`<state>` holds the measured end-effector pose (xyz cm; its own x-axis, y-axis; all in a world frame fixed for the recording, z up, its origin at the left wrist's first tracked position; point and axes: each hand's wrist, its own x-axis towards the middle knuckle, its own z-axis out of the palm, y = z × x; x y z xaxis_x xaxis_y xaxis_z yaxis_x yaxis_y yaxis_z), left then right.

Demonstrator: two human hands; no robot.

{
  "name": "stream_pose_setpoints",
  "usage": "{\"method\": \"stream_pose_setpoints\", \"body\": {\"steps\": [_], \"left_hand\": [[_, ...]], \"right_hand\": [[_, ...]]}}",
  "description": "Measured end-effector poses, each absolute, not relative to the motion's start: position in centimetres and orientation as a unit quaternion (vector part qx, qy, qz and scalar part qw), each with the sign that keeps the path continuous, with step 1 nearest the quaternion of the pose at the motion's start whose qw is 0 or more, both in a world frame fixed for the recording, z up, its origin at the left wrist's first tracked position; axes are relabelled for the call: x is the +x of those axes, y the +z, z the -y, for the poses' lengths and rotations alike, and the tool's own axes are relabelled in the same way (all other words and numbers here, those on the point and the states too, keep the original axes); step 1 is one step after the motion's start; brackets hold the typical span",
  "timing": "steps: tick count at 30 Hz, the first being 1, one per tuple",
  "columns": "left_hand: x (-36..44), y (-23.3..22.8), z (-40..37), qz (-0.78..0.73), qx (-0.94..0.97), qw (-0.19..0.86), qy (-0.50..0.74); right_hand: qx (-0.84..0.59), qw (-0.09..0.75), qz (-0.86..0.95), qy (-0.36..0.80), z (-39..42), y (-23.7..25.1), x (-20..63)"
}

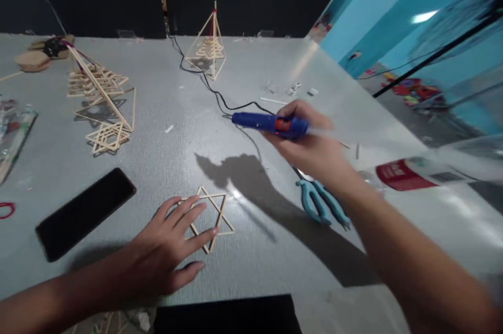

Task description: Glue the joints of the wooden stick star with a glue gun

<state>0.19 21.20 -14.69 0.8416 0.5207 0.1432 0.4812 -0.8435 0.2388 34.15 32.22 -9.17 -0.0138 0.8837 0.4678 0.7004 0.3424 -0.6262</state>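
The right hand (pixel 310 148) is clenched around a blue plastic glue gun (pixel 271 123) held above the grey tabletop (pixel 255 240); the gun's long axis runs nearly level, left to right, with its narrow tip pointing to the person's left; a thin black cord (pixel 204 80) trails from near it across the tabletop towards the far edge. The left hand (pixel 165 250) lies flat with fingers spread, its grip released, fingertips pressing on a flat star of thin pale wooden sticks (pixel 214 213), two triangles overlapped, lying just ahead of the hand. Teal-handled scissors (pixel 320 203) lie below the right wrist, handles toward the person; a black rectangular phone (pixel 84 212) lies face up to the left, angled; farther off stand a stick pyramid frame (pixel 210 46) enclosing a stack of smaller stick shapes, and a larger leaning stick frame (pixel 100 96) over stacked stars.
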Motion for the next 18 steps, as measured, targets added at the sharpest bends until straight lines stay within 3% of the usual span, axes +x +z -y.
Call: {"method": "stream_pose_setpoints", "body": {"steps": [5,18], "left_hand": [[-0.4,-16.2,-21.5,-0.213,0.965,0.073,0.134],[-0.4,-15.6,-21.6,-0.207,0.97,0.051,0.118]], "right_hand": [[-0.565,0.378,0.731,0.066,-27.5,-13.5,33.6],[-0.54,0.412,0.73,0.078,-27.5,-18.4,33.3]]}}
